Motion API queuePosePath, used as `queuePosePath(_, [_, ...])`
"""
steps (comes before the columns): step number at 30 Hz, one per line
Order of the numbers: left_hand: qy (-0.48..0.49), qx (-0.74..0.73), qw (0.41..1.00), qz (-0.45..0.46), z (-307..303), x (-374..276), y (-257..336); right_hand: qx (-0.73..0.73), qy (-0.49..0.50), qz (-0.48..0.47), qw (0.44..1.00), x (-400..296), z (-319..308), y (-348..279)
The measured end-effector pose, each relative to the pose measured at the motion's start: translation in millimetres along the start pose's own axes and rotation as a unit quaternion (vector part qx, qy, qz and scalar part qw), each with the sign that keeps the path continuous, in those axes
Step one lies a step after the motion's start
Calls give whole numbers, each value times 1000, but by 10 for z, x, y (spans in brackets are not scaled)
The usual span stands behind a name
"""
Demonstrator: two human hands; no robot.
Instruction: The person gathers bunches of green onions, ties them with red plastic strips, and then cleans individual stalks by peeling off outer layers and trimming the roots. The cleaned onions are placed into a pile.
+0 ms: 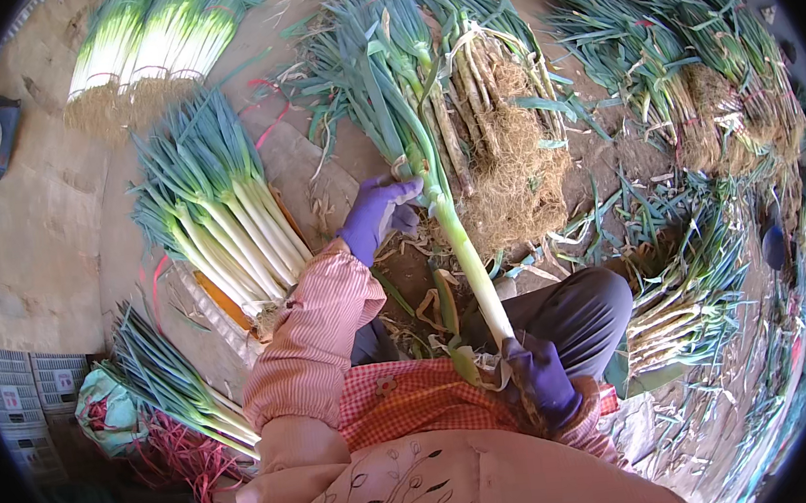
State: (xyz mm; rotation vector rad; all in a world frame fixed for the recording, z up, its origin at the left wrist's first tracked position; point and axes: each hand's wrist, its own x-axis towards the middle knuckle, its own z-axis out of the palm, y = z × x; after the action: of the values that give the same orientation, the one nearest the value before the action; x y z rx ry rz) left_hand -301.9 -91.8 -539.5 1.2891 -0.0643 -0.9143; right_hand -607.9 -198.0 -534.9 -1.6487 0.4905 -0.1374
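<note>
My right hand [543,379], in a purple glove, grips the root end of a large leek [472,260] just above my lap. The leek slants up and away, its white stem bare and its green leaves reaching over the pile beyond. My left hand [379,214], also gloved in purple, is at the leek's upper stem, thumb and fingers spread beside it; whether it grips the stem is unclear. Peeled outer leaves [465,364] hang by my right hand. To the left, a row of cleaned leeks [246,229] lies across an orange-edged support.
Ahead lie unpeeled leeks with matted roots [515,177]. Tied bundles [152,54] stand at the upper left, more rooted bundles [704,81] at the upper right. Red ties [183,450] and a few leeks [177,379] are at the lower left. Untrimmed leeks [676,328] lie right of my knee.
</note>
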Motion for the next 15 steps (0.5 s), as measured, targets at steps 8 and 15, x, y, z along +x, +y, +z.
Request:
queuePosePath(8, [71,3,991,116,-703,75,338,-9,-62,49,997,-212,-323,-245])
queuePosePath(15, [-267,306,913,-33,33,-512,-315,166,-59,184,967,109,-235,-152])
